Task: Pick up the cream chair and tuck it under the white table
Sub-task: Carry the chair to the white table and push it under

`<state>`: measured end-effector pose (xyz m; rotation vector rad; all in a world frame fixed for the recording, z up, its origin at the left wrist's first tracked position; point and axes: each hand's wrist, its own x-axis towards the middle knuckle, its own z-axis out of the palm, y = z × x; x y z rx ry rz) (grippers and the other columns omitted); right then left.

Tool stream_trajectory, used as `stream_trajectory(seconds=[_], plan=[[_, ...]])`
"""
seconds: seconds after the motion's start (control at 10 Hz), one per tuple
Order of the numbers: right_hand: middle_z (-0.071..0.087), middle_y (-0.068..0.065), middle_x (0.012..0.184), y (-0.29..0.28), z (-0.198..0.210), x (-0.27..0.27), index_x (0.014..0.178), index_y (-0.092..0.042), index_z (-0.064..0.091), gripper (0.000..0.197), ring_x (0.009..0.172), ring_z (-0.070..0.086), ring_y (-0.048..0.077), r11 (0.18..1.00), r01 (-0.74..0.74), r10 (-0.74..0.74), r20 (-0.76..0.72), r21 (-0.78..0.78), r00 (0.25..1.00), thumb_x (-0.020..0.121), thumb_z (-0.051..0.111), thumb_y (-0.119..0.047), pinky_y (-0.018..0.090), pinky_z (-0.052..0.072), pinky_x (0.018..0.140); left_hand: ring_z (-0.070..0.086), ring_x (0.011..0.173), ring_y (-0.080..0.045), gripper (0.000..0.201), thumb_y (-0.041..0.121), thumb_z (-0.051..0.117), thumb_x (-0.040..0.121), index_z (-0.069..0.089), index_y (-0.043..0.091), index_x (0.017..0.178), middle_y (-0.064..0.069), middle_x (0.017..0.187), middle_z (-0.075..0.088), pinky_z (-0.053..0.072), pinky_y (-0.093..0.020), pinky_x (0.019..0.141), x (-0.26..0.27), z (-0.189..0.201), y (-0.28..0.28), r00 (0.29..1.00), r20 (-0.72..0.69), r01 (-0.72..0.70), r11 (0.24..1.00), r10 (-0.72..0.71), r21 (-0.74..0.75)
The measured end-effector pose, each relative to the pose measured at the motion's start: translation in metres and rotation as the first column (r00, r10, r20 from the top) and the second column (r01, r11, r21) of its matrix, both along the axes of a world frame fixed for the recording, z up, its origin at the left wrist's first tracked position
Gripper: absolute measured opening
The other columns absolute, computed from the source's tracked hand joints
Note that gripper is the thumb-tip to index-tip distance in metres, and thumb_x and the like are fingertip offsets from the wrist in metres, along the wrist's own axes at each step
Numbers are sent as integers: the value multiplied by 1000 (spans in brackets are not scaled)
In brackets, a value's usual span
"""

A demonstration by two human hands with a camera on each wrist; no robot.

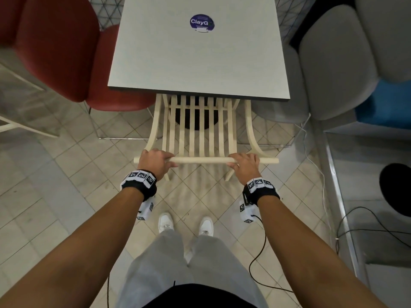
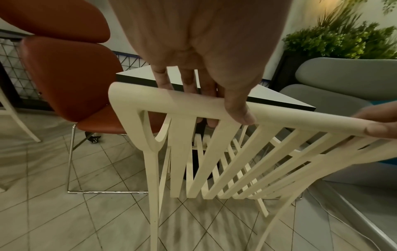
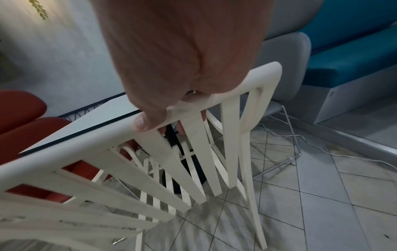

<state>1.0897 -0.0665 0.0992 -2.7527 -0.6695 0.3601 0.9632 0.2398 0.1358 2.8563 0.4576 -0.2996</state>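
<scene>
The cream chair [image 1: 201,130] with a slatted back stands in front of me, its seat partly under the near edge of the white table [image 1: 198,58]. My left hand [image 1: 155,162] grips the left part of the chair's top rail [image 2: 290,117], fingers over the far side and thumb on the near side. My right hand [image 1: 243,164] grips the right part of the same rail [image 3: 90,144]. In the left wrist view my left hand [image 2: 206,95] wraps the rail; in the right wrist view my right hand [image 3: 163,118] does too. The table's dark round base [image 1: 195,121] shows through the slats.
A red chair [image 1: 66,52] stands left of the table, a grey chair [image 1: 333,63] and a blue bench seat [image 1: 384,103] to the right. A white cable [image 1: 315,167] and black cables [image 1: 367,230] lie on the tiled floor at right. My white shoes [image 1: 165,222] stand behind the chair.
</scene>
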Motion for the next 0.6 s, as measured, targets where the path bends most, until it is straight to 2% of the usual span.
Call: stream_trajectory(seconds=[0.2, 0.3, 0.4, 0.5, 0.6], plan=[[68, -3, 116, 2, -1, -2, 121, -32, 64, 33, 106, 46, 27, 1000, 0, -1, -29, -14, 1000, 96, 50, -48, 43, 24, 104, 64, 93, -24, 43, 61, 61, 79, 71, 33, 110, -2, 93, 75, 42, -39, 87, -1, 8, -2, 1000, -4, -30, 999, 30, -20], [68, -2, 118, 2, 1, -2, 123, -31, 63, 34, 109, 47, 28, 1000, -5, 4, -48, -16, 999, 96, 52, -47, 45, 25, 106, 65, 93, -23, 41, 58, 62, 80, 71, 31, 110, -1, 96, 75, 47, -39, 86, -6, 9, -1, 999, 13, -47, 994, 49, -98], [64, 0, 123, 1, 13, -9, 127, -25, 61, 37, 115, 46, 28, 998, 16, -12, -56, 67, 998, 94, 59, -41, 46, 28, 111, 66, 102, -23, 40, 47, 63, 84, 68, 24, 116, -1, 111, 74, 52, -40, 93, -25, 8, 1, 988, 91, -100, 971, 123, -219], [58, -2, 121, -7, 31, -30, 120, -21, 63, 30, 116, 45, 20, 945, 101, -104, -7, 312, 995, 90, 64, -25, 35, 33, 108, 55, 125, -24, 43, 34, 62, 86, 61, 19, 127, -4, 133, 62, 43, -43, 110, -58, 5, 2, 955, 252, -108, 973, 158, -204], [60, -5, 110, -33, 33, -67, 105, -23, 67, 19, 109, 48, 15, 894, 219, -222, -37, 390, 974, 88, 62, -17, 26, 33, 99, 46, 135, -20, 47, 26, 63, 88, 54, 19, 133, -2, 146, 50, 41, -41, 112, -102, 4, -3, 894, 313, -244, 934, 321, -262]])
